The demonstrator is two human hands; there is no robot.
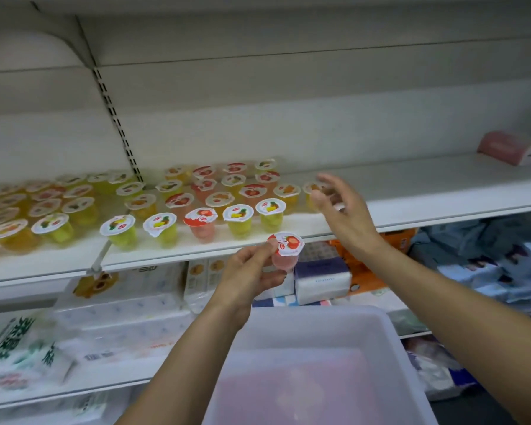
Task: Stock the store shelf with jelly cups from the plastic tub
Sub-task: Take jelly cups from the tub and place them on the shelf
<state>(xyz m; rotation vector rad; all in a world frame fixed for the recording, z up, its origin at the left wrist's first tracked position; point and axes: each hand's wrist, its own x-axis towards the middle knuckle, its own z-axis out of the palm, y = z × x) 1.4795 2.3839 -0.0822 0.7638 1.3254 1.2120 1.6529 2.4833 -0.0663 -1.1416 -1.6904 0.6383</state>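
Observation:
My left hand [252,274] pinches a pink strawberry jelly cup [284,251] just below the front edge of the white shelf [426,191]. My right hand [342,210] hovers over the shelf with relaxed, spread fingers, right beside an orange jelly cup [313,189] at the right end of the rows. Several jelly cups [203,210] in yellow, orange and pink stand upright in rows on the shelf's left and middle. The white plastic tub [313,315] sits below my arms; its inside looks pinkish and blurred.
The shelf right of my right hand is bare up to a pink box [509,147] at the far right. Packs of tissues and snacks [321,279] fill the lower shelves. A slotted upright [117,124] runs up the back wall.

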